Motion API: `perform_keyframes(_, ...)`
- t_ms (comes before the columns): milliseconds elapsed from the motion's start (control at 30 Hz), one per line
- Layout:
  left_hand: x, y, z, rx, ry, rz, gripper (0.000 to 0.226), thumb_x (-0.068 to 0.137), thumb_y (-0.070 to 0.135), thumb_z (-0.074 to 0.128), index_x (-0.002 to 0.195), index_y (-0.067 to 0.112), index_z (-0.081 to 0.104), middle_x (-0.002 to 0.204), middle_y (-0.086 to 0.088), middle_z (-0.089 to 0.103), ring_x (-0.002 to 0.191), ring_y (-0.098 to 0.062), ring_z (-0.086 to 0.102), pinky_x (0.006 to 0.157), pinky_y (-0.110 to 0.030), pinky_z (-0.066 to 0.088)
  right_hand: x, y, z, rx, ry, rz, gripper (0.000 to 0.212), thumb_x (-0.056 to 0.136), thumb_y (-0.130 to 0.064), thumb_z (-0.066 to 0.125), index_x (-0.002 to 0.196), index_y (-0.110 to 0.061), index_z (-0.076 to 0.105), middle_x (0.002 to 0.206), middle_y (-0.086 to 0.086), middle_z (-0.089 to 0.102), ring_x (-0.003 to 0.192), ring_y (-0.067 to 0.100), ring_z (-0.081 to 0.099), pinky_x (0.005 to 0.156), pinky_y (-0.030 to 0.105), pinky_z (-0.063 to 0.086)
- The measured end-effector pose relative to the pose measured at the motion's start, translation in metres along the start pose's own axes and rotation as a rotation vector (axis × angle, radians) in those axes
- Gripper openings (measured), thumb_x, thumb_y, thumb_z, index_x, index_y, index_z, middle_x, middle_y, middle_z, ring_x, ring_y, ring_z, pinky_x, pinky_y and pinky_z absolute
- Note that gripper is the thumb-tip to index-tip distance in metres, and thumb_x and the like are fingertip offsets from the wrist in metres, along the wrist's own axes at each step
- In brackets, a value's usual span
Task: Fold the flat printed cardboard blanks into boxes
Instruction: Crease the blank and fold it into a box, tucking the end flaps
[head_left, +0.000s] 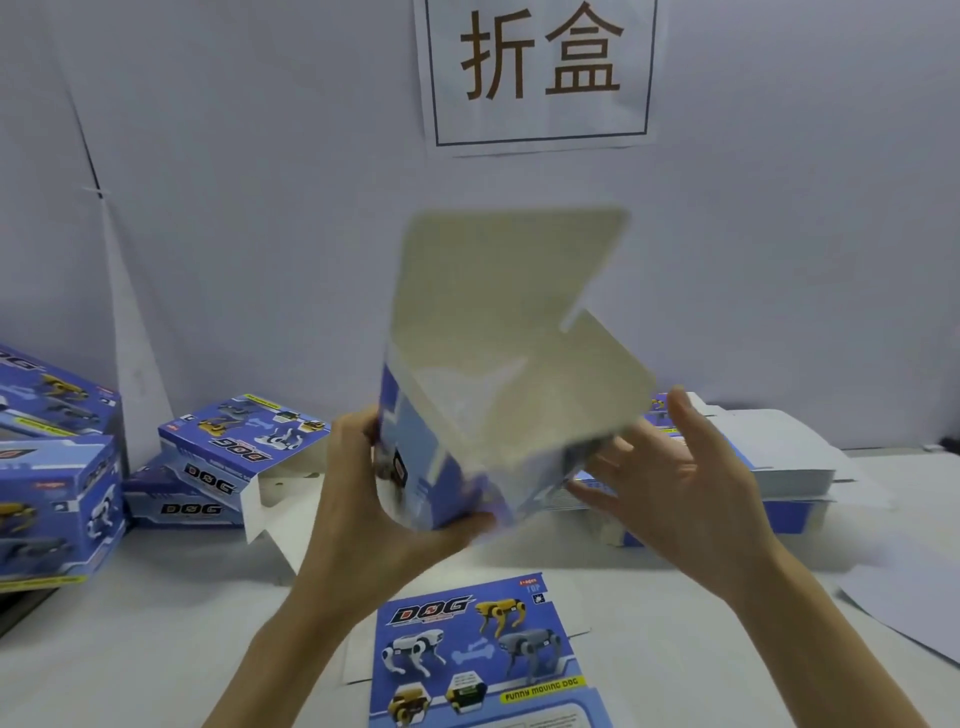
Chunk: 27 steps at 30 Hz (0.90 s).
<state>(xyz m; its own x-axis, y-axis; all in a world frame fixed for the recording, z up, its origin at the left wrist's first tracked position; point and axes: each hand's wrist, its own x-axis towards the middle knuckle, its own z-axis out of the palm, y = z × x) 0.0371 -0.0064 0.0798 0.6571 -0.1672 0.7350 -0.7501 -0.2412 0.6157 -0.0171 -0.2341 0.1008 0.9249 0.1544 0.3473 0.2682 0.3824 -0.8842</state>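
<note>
The box (467, 415) I hold up above the table (156, 634) is blurred, so its print is unreadable, and my left hand (374, 499) hides its lower left corner, fingers curled under it. My right hand (670, 483) is spread flat by its lower right edge; I cannot tell whether it touches. The flat blank (483, 654) below reads "DOG", "TOP" and "FUNNY MOVING DOG"; the wall sign (540, 57) reads "折盒". The box is blue outside and off-white inside, with its top flaps standing open.
</note>
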Motion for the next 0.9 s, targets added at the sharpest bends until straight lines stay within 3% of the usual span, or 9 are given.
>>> perform_keyframes(67, -0.002, 0.004, 0.003, -0.287, 0.021, -0.151, 0.087, 0.037, 0.056, 0.088, 0.109, 0.026, 0.049, 0.099, 0.004, 0.068, 0.086, -0.016, 0.069, 0.065, -0.021, 0.055, 0.001, 0.001, 0.005, -0.224, 0.017, 0.017, 0.019, 0.09, -0.048, 0.054, 0.103, -0.053, 0.067, 0.106, -0.026, 0.067, 0.096, -0.005, 0.062, 0.08, 0.013, 0.048)
perform_keyframes(100, -0.002, 0.006, 0.005, -0.397, 0.014, -0.215, 0.09, 0.034, 0.063, 0.087, 0.108, 0.028, 0.051, 0.099, 0.006, 0.071, 0.087, -0.014, 0.071, 0.064, -0.021, 0.056, 0.001, 0.002, 0.008, -0.369, 0.049, -0.006, 0.025, 0.092, -0.039, 0.053, 0.095, -0.061, 0.064, 0.098, -0.03, 0.068, 0.093, -0.005, 0.063, 0.077, 0.012, 0.048)
perform_keyframes(167, -0.002, 0.007, 0.011, -0.469, 0.0, -0.279, 0.091, 0.037, 0.069, 0.085, 0.112, 0.029, 0.052, 0.104, 0.007, 0.072, 0.093, -0.014, 0.071, 0.068, -0.021, 0.057, 0.001, 0.007, 0.01, -0.496, 0.066, -0.018, 0.01, 0.082, -0.043, 0.067, 0.092, -0.046, 0.067, 0.093, -0.009, 0.073, 0.087, 0.016, 0.07, 0.07, 0.029, 0.057)
perform_keyframes(267, 0.0, 0.006, 0.016, -0.469, 0.083, -0.302, 0.071, 0.049, 0.05, 0.087, 0.107, 0.031, 0.05, 0.098, 0.016, 0.072, 0.089, -0.008, 0.071, 0.063, -0.019, 0.056, 0.002, 0.014, 0.01, -0.503, 0.136, -0.132, 0.02, 0.077, -0.037, 0.071, 0.084, -0.019, 0.069, 0.081, 0.01, 0.074, 0.073, 0.029, 0.072, 0.059, 0.033, 0.059)
perform_keyframes(400, 0.003, 0.001, 0.012, -0.504, 0.124, -0.33, 0.064, 0.049, 0.036, 0.078, 0.103, 0.036, 0.045, 0.094, 0.024, 0.07, 0.083, 0.0, 0.07, 0.053, -0.014, 0.053, 0.001, 0.022, 0.015, -0.52, 0.183, -0.174, 0.019, 0.073, -0.034, 0.062, 0.069, -0.015, 0.064, 0.06, -0.001, 0.07, 0.053, 0.01, 0.066, 0.047, 0.016, 0.049)
perform_keyframes(567, 0.005, 0.001, 0.005, -0.466, 0.006, -0.264, 0.082, 0.046, 0.038, 0.088, 0.114, 0.038, 0.043, 0.098, 0.023, 0.069, 0.087, 0.0, 0.069, 0.059, -0.015, 0.054, 0.005, 0.027, 0.014, -0.628, 0.083, -0.134, 0.045, 0.075, -0.055, 0.067, 0.098, -0.016, 0.062, 0.087, 0.0, 0.075, 0.083, 0.016, 0.072, 0.067, 0.025, 0.056)
perform_keyframes(667, 0.003, -0.003, -0.001, -0.363, -0.077, -0.172, 0.086, 0.048, 0.039, 0.092, 0.118, 0.037, 0.042, 0.103, 0.016, 0.067, 0.093, -0.009, 0.069, 0.068, -0.02, 0.057, 0.006, 0.025, 0.008, -0.423, 0.098, -0.021, 0.082, 0.073, -0.08, 0.046, 0.124, -0.017, 0.058, 0.118, 0.007, 0.068, 0.11, 0.023, 0.064, 0.091, 0.035, 0.052)
perform_keyframes(767, 0.001, 0.0, -0.008, -0.123, -0.126, 0.042, 0.088, 0.051, 0.038, 0.089, 0.12, 0.029, 0.036, 0.11, 0.026, 0.057, 0.101, -0.004, 0.062, 0.077, -0.013, 0.052, 0.004, 0.012, 0.005, -0.112, 0.082, -0.034, 0.07, 0.077, -0.074, 0.032, 0.119, -0.032, 0.068, 0.117, -0.003, 0.07, 0.109, 0.012, 0.065, 0.083, 0.024, 0.052)
perform_keyframes(900, 0.003, 0.011, -0.009, 0.097, -0.177, 0.296, 0.09, 0.056, 0.025, 0.084, 0.125, 0.033, 0.027, 0.119, 0.043, 0.04, 0.107, 0.017, 0.049, 0.076, 0.004, 0.039, 0.001, 0.005, 0.001, 0.086, 0.047, -0.086, 0.043, 0.074, -0.059, 0.064, 0.102, -0.03, 0.076, 0.108, -0.004, 0.072, 0.101, 0.012, 0.067, 0.087, 0.03, 0.054)
